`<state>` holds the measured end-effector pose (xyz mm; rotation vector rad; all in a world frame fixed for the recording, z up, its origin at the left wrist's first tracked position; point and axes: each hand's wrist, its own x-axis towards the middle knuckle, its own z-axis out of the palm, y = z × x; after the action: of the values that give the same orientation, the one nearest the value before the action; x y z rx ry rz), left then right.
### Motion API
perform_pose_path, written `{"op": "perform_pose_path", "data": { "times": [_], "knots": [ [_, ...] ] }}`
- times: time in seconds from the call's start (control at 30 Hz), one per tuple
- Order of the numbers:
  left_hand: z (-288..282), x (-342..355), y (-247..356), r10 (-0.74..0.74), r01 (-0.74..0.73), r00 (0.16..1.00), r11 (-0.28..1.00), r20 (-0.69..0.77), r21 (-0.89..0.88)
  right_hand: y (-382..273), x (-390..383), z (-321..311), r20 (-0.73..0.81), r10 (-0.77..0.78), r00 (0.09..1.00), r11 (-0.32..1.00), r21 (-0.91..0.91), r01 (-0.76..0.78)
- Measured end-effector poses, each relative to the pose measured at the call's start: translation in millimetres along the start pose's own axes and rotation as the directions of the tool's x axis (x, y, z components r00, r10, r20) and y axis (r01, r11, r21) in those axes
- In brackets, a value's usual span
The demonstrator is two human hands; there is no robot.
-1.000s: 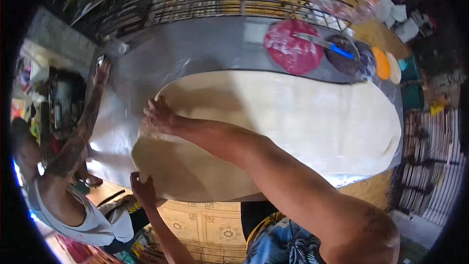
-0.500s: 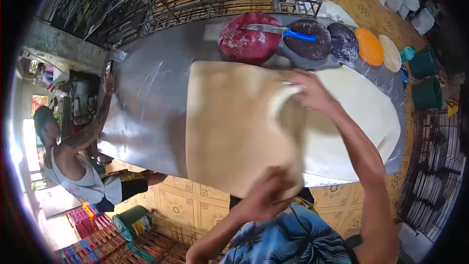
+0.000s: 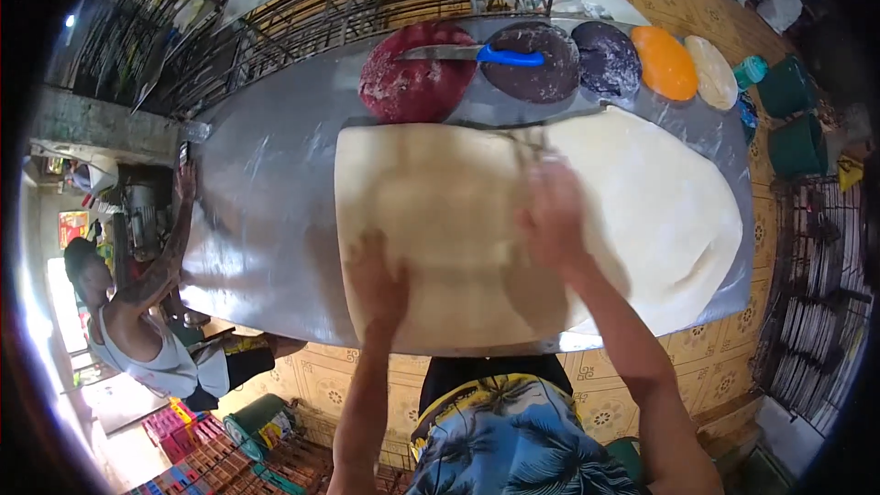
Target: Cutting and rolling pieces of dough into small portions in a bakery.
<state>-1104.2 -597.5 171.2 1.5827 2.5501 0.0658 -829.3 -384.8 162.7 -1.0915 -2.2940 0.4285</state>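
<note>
A large pale sheet of dough (image 3: 660, 192) covers the right half of the metal table, its left part lying as a smooth folded layer (image 3: 440, 151). Near that layer's left edge, my left hand (image 3: 379, 280) rests on the dough, fingers spread. Over the layer's right edge is my right hand (image 3: 553, 220), blurred by motion, with its thumb apart and its fingers pointing toward the far side. I make out nothing held in either hand. A crease runs through the dough sheet at its near right.
Along the far edge sit a dark red dough lump (image 3: 403, 82), two dark lumps, an orange lump (image 3: 664, 64) and a pale one. A knife with a blue handle (image 3: 511, 56) lies across the first two. Another person (image 3: 147, 330) leans on the metal table (image 3: 266, 192) at left.
The dough layer that both hands were lifting and spreading now lies flat. My left hand has moved left onto it, and my right hand has come down slightly to the left. The view has shifted.
</note>
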Motion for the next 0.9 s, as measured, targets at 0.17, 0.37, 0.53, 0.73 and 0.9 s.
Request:
{"op": "perform_pose_path", "data": {
  "times": [0.17,0.37,0.53,0.73,0.9],
  "knots": [
    [8.7,17.0,-26.1,-0.095,0.095,0.995,0.992,-0.012,0.086,-21.8,59.5,78.9,0.049,-0.025,0.998,0.935,-0.353,0.041],
    [20.8,13.4,-41.5,-0.082,0.081,0.995,0.997,-0.048,-0.011,-37.2,101.7,109.8,0.014,0.263,0.965,0.841,-0.493,-0.222],
    [28.5,8.8,-51.5,-0.024,0.014,0.990,0.997,-0.139,-0.070,-129.7,52.4,131.4,0.105,0.381,0.919,0.809,-0.518,-0.276],
    [31.4,9.1,-63.6,-0.008,-0.010,0.997,0.974,-0.082,-0.227,-216.9,-84.5,117.7,0.293,0.105,0.950,0.962,-0.273,-0.022],
    [28.6,4.4,-64.2,0.043,-0.044,0.997,0.999,-0.063,-0.021,-169.4,-123.4,67.7,0.543,-0.289,0.788,0.892,-0.147,0.429]
  ]
}}
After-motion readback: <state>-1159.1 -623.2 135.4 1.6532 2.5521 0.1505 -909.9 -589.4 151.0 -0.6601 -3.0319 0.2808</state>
